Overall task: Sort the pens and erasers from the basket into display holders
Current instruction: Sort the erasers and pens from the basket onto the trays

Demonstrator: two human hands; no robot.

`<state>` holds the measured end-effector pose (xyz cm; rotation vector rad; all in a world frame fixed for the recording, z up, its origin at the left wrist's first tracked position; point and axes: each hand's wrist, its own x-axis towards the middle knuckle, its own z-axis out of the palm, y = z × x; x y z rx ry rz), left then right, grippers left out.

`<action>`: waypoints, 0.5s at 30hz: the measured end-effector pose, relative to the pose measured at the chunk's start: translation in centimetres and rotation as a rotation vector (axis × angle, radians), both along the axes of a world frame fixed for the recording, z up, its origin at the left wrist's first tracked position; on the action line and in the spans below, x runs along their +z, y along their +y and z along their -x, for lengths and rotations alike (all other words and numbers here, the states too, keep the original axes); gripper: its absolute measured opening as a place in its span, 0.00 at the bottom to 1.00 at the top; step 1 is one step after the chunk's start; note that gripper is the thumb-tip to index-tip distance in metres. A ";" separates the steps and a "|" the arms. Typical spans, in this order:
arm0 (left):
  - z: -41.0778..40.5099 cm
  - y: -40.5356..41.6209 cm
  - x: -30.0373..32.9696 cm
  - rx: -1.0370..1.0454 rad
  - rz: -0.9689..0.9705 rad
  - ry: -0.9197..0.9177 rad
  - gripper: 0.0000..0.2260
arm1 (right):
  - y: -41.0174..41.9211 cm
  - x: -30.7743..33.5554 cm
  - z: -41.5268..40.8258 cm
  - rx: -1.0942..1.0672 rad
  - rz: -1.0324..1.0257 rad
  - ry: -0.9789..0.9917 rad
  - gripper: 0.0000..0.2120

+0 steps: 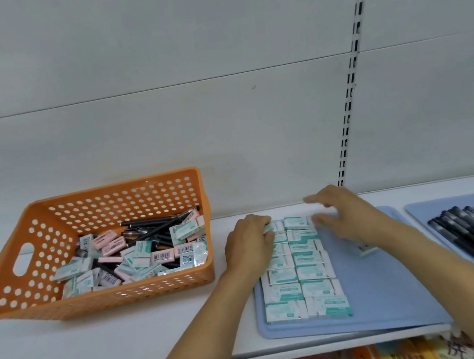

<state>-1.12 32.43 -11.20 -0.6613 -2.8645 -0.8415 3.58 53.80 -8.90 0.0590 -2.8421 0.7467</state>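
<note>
I see a perforated orange plastic basket (58, 226), a matt blue tray (384, 289), and film-wrapped erasers (303, 278) with a slight sheen.

Orange basket (58, 226) dotted with round holes, holding pink, white-and-teal erasers (138, 257) and black pens (152, 228); white-and-teal erasers in rows (302, 269) on a light blue tray (390, 288)

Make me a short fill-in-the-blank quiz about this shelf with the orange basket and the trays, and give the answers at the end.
1. The basket that holds loose erasers and pens is coloured ____.
2. The green-and-white erasers on the blue tray are laid out in ____ columns.
3. Both the left hand and the right hand are at the ____ end of those columns.
4. The tray at the far right holds a row of black ____.

Answers: orange; two; far; pens
</note>
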 end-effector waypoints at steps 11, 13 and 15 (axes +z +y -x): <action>-3.0 5.0 1.7 -0.273 0.051 0.065 0.18 | 5.2 -3.5 -6.3 -0.007 -0.175 0.015 0.16; -3.4 4.7 1.8 -0.267 0.047 0.045 0.18 | 5.8 -3.6 -6.0 -0.085 -0.212 0.066 0.15; -4.1 4.1 2.3 -0.258 0.008 0.041 0.18 | 5.7 -3.5 -5.5 -0.116 -0.265 0.051 0.16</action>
